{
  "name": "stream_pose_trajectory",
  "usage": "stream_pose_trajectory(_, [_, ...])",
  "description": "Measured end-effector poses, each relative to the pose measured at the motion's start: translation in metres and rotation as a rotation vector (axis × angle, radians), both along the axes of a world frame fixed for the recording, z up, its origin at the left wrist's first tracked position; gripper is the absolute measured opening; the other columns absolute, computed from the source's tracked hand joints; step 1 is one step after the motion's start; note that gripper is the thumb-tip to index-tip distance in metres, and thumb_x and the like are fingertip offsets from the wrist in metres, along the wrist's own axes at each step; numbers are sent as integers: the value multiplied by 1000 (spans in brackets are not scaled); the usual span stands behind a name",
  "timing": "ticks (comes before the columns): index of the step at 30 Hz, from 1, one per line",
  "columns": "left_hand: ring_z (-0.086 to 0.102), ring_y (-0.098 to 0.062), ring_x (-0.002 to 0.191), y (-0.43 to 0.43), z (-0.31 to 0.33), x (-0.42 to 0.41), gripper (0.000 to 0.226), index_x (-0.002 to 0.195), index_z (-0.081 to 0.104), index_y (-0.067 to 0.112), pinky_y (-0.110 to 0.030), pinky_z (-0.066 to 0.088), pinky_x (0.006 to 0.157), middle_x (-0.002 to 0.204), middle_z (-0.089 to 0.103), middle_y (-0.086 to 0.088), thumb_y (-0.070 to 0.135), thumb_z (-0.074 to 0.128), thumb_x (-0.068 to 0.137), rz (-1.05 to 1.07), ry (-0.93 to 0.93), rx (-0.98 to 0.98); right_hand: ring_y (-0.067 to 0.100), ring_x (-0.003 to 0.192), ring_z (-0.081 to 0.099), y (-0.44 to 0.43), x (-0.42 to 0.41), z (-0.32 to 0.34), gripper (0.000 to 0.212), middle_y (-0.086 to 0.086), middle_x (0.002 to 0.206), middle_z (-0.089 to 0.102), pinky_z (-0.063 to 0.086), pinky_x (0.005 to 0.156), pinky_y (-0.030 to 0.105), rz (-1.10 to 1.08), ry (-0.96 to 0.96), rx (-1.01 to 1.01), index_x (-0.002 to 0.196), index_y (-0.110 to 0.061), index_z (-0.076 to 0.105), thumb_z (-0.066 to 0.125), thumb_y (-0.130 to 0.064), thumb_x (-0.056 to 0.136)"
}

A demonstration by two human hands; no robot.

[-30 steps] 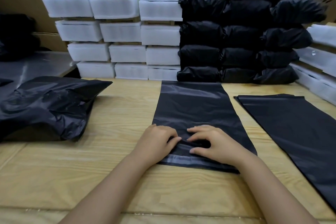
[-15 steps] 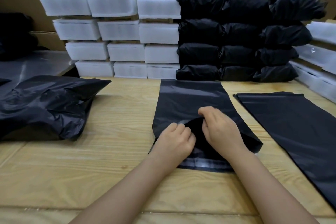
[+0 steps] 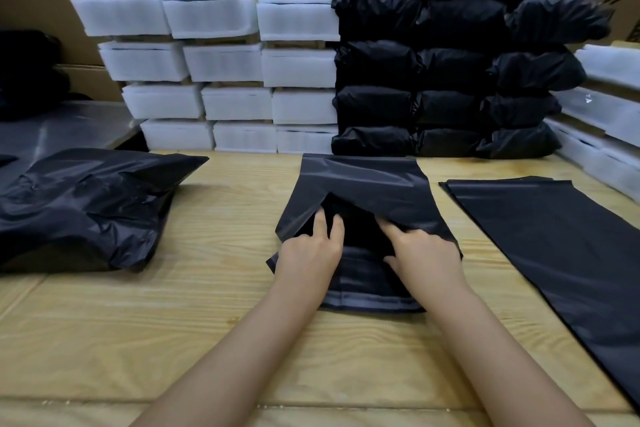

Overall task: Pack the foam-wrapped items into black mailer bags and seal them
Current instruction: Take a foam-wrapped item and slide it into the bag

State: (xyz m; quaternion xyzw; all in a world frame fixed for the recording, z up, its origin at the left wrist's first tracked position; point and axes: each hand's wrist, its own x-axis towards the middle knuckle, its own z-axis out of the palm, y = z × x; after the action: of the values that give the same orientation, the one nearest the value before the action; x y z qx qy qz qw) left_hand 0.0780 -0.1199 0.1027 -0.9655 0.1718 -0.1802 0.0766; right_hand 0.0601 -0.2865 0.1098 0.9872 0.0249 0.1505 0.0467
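While the left hand (image 3: 308, 251) lies flat with its fingers (image 3: 322, 220) straight and a little spread, their tips reach into the open mouth of the flat black plastic mailer bag (image 3: 363, 184). Beside it the right hand (image 3: 424, 253) reaches in too, index finger straight and thumb splayed; the bag's upper layer drapes over its other fingers, so I cannot tell whether they pinch the film. That layer is lifted into a tent, and the bag's near flap lies flat on the pale wooden table (image 3: 207, 288) between the wrists. A pile of flat black bags (image 3: 554, 243) lies just right of it, a crumpled black plastic sack (image 3: 86, 208) well to the left. Behind, white foam-wrapped blocks (image 3: 225, 62) are stacked next to black packed parcels (image 3: 450, 69).
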Motion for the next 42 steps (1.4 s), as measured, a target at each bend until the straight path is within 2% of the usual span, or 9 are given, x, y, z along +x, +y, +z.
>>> stream_pose_trajectory(4, [59, -17, 58, 3, 7, -6, 51, 84, 69, 20, -22, 27, 36, 117, 68, -8, 9, 82, 36, -47, -173, 58, 27, 101, 61, -9, 3, 6, 116, 9, 129, 51, 49, 70, 33, -12, 17, 130, 142, -47, -21, 75, -40, 77])
stream_pose_trajectory(8, [65, -25, 89, 3, 0, 2, 48, 103, 71, 19, -31, 50, 65, 125, 63, -10, 10, 78, 56, -153, -256, -28, 29, 110, 58, -9, 7, 13, 132, 14, 152, 24, 52, 73, 35, -6, 51, 128, 132, -53, -36, 80, -41, 70])
stream_pose_trajectory(14, [36, -23, 133, 18, -14, 8, 43, 109, 68, 23, -59, 17, 107, 144, 47, -6, 16, 66, 67, -275, -428, -124, 28, 116, 54, -17, 14, 19, 130, 10, 154, 19, 51, 74, 34, 56, 160, 95, 129, -56, -36, 79, -44, 70])
stream_pose_trajectory(18, [24, -26, 142, 19, -21, 17, 38, 107, 70, 18, -75, 15, 102, 151, 36, -7, 13, 68, 70, -428, -346, -250, 22, 101, 63, -13, 24, 39, 81, 3, 122, 61, 53, 72, 33, 173, 74, 2, 148, -43, 15, 62, -50, 83])
stream_pose_trajectory(20, [21, -25, 144, 19, -25, 22, 37, 107, 69, 17, -74, 16, 102, 152, 35, -6, 13, 68, 71, -459, -285, -325, 21, 64, 67, -1, 32, 52, 30, -1, 74, 70, 51, 52, 33, 423, -348, 78, 111, -19, 68, 54, -37, 90])
stream_pose_trajectory(24, [41, -20, 134, 19, -30, 27, 43, 109, 69, 20, -69, 23, 103, 137, 55, -1, 16, 73, 66, -467, -215, -365, 25, 58, 61, 34, 74, 74, 10, 5, 67, 65, 49, 50, 34, 591, -824, 150, 89, -5, 72, 64, -9, 84])
stream_pose_trajectory(27, [52, -19, 125, 18, -32, 27, 43, 107, 70, 23, -67, 29, 101, 126, 62, 2, 18, 74, 64, -457, -199, -377, 34, 97, 60, 59, 131, 98, 39, 16, 107, 63, 45, 78, 43, 429, -688, 52, 120, -3, 60, 60, -7, 81])
stream_pose_trajectory(30, [57, -17, 120, 19, -37, 30, 43, 103, 72, 24, -68, 33, 98, 119, 65, 4, 20, 74, 60, -472, -222, -397, 34, 140, 20, 72, 194, 128, 68, 18, 150, 25, 19, 111, 43, 157, -526, -33, 148, -11, 20, 47, -8, 86])
stream_pose_trajectory(42, [58, 2, 98, 15, -34, 48, 27, 68, 73, 38, -39, 32, 96, 85, 69, 22, 41, 46, 69, -422, -197, -480, 38, 144, -2, 117, 329, 198, 79, 19, 157, -3, -4, 115, 53, -13, -502, -278, 151, -17, -11, 44, -12, 94])
